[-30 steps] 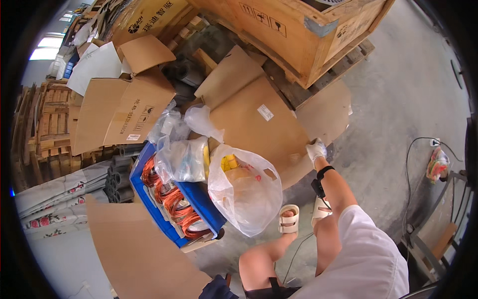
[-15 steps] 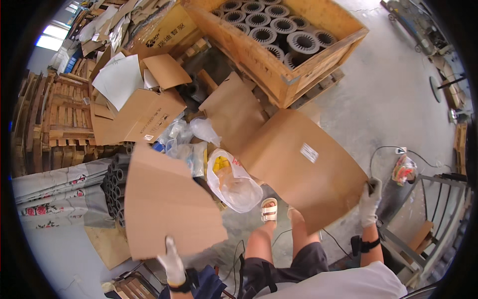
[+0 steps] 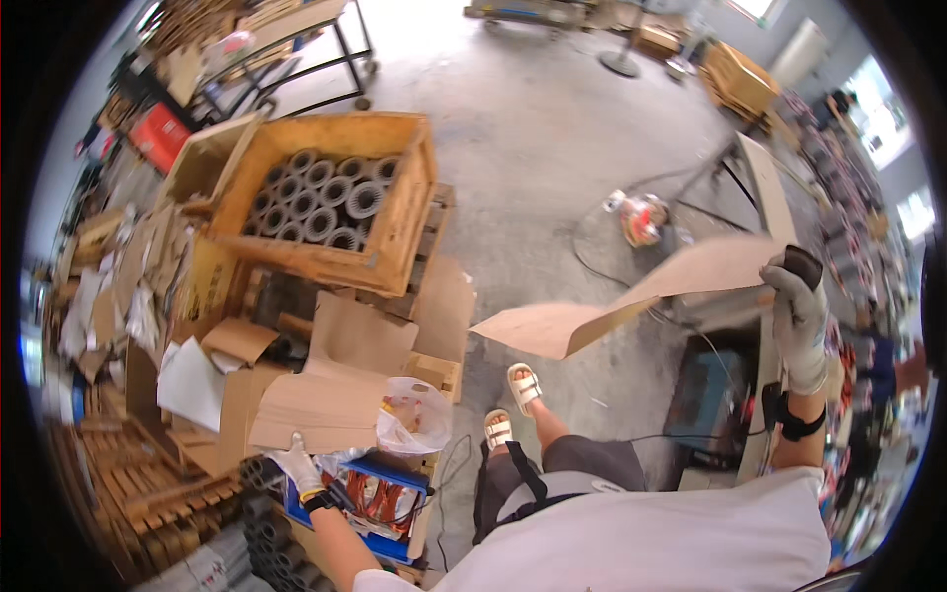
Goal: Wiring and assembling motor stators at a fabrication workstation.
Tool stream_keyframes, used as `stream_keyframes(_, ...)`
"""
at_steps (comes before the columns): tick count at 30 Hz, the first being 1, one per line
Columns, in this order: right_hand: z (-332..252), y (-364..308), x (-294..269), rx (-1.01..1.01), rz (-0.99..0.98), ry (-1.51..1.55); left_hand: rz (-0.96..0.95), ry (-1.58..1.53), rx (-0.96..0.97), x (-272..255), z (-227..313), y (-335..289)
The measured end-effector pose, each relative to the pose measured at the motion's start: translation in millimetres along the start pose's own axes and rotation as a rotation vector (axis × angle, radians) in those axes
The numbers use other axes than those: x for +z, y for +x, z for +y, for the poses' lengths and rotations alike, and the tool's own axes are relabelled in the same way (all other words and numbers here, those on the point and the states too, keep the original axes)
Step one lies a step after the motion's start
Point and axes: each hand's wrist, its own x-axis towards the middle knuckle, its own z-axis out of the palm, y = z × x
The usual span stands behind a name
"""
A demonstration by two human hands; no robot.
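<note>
The left hand (image 3: pixel 298 472) clamps a flat sheet (image 3: pixel 321 412) by a blue tub (image 3: pixel 400 475) and plastic bag (image 3: pixel 416 426); the right hand (image 3: pixel 801 331) clamps a bent sheet (image 3: pixel 681 276) above the floor (image 3: pixel 523 187). Beyond stands a wooden crate (image 3: pixel 316 263). The bent sheet has swung away from the bag.

The crate (image 3: pixel 316 264) was wood, the cylinders (image 3: pixel 319 225) inside dull metal; right of it the cardboard sheet (image 3: pixel 676 271) looked matt, in front of it the plastic bag (image 3: pixel 416 422) glossy.
</note>
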Motion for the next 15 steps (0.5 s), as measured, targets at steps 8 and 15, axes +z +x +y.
stream_keyframes(8, 110.4, -132.6, -116.9, 0.51, 0.582, 0.324, -0.541, 0.153, 0.127, 31.3, 25.5, -4.0)
stream_keyframes(15, 150.7, -140.6, -130.2, 0.481, 0.9, 0.86, -0.564, 0.072, -0.103, 82.9, 64.5, -66.0)
